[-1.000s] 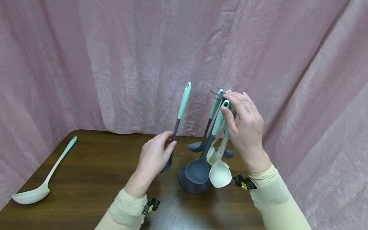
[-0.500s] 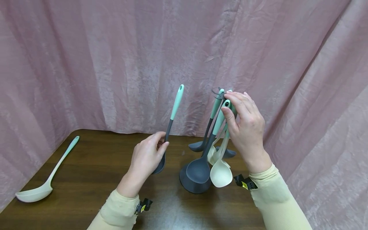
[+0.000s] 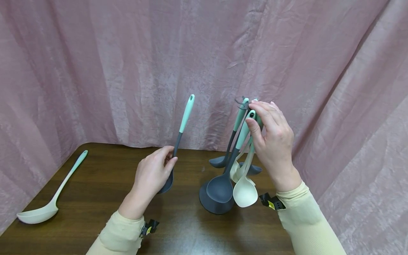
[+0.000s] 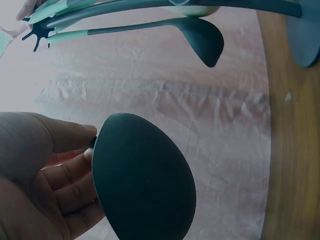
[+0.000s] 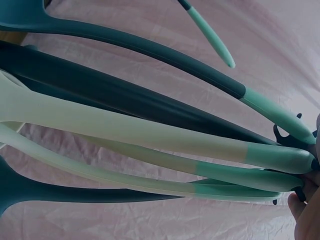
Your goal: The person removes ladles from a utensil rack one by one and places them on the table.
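By the left hand (image 3: 153, 171), thumb nearly meeting fingers, a dark spoon (image 3: 182, 127) is pinched at its shank; to its right, a stand (image 3: 214, 209) is gripped at its top by the right hand (image 3: 275, 141). Left of the fingers, room over the table (image 3: 102, 198) is bounded by a pale ladle (image 3: 56, 197) near the edge. The spoon is held near-upright lengthwise, handle leaning rightward, bowl below the fingers

Here's the wooden table (image 3: 105, 184), dark brown, its grain running side to side, its far left corner nicely rounded! And straight up behind the table goes the pink curtain (image 3: 143, 63), crinkled and shiny, falling in long folds, wrapping around to the table's left and right too! One deep crease slants down toward the table's right; pale light gleams off the table's near part!
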`<state>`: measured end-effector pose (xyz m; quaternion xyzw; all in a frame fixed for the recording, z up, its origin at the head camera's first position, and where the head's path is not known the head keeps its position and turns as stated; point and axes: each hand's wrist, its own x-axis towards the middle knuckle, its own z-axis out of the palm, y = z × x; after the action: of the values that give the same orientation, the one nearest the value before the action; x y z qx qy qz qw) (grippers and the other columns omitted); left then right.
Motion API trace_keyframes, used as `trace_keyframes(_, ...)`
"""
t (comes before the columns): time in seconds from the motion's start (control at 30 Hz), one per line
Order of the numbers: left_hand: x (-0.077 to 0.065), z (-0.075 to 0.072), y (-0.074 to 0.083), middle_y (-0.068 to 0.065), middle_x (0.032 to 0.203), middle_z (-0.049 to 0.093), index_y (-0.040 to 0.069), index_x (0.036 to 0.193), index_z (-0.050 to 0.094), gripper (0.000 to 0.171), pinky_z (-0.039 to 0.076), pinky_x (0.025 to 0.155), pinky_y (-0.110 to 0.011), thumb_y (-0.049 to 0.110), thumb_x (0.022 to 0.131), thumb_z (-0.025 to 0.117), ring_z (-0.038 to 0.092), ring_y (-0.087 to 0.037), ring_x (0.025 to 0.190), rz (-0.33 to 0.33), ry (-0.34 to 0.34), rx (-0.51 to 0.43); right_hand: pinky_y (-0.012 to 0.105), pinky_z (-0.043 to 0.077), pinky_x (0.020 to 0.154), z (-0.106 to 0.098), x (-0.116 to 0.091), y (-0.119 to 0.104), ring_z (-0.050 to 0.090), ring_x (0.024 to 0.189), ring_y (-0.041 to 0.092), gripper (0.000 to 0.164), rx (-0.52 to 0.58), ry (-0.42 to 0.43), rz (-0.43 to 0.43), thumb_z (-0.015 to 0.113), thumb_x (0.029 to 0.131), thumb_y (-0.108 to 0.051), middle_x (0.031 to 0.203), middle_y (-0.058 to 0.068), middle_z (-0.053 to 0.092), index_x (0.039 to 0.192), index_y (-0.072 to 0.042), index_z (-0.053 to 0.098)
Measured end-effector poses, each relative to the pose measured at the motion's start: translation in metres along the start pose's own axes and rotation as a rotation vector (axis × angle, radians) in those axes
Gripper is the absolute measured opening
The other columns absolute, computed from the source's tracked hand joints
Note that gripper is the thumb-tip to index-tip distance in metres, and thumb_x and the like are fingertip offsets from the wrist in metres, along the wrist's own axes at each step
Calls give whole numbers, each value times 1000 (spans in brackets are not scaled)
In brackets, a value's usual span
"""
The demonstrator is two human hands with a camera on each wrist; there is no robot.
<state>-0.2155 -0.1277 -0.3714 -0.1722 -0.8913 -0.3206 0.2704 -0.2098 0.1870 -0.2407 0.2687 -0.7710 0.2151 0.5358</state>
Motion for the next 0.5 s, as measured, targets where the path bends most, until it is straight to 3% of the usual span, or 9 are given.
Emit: trace_keyframes(0.5,-5,-12,-22,-3,97,73,7,117,75,19,53,60,-45,12,101,83,67,-22,75,-14,-25,68,47,38,126,0,0,1,68,132,32,48,2,5,-2,65,112,-42,137,12,75,134,-1,76)
